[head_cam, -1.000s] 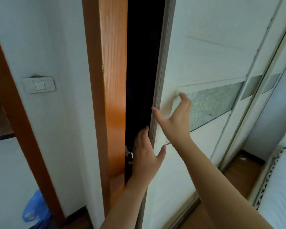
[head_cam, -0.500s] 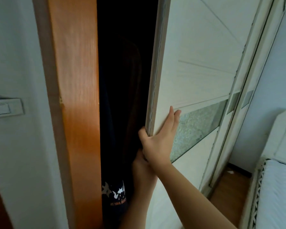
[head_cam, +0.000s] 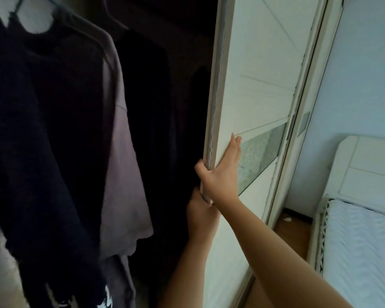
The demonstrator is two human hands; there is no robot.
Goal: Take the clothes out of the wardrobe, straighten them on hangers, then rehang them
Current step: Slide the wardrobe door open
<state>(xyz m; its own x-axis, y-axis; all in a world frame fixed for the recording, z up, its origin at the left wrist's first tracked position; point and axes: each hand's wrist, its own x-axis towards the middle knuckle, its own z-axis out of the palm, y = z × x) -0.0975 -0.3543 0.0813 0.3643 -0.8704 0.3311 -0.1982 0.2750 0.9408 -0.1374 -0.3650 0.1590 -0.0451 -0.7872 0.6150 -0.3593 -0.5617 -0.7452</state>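
The wardrobe's white sliding door (head_cam: 253, 90) stands partly slid to the right, and the dark inside shows. My right hand (head_cam: 220, 176) grips the door's left edge, thumb round the edge and fingers flat on the front panel. Just below it, my left hand (head_cam: 199, 216) holds the same edge from the inner side; its fingers are hidden behind the door. Inside hang a dark navy garment (head_cam: 42, 141) at the left, a pale mauve top (head_cam: 125, 174) behind it, and more dark clothes (head_cam: 153, 130) deeper in, all on hangers.
A second sliding door panel (head_cam: 298, 134) lies behind the first at the right. A bed with a white headboard (head_cam: 369, 170) and a white mattress (head_cam: 360, 252) stands at the far right. A strip of wooden floor (head_cam: 291, 232) runs between wardrobe and bed.
The door has slid to the right and the opening is much wider. The view has shifted so the orange frame is out of sight and the hanging clothes show. Both hands stay on the door's edge.
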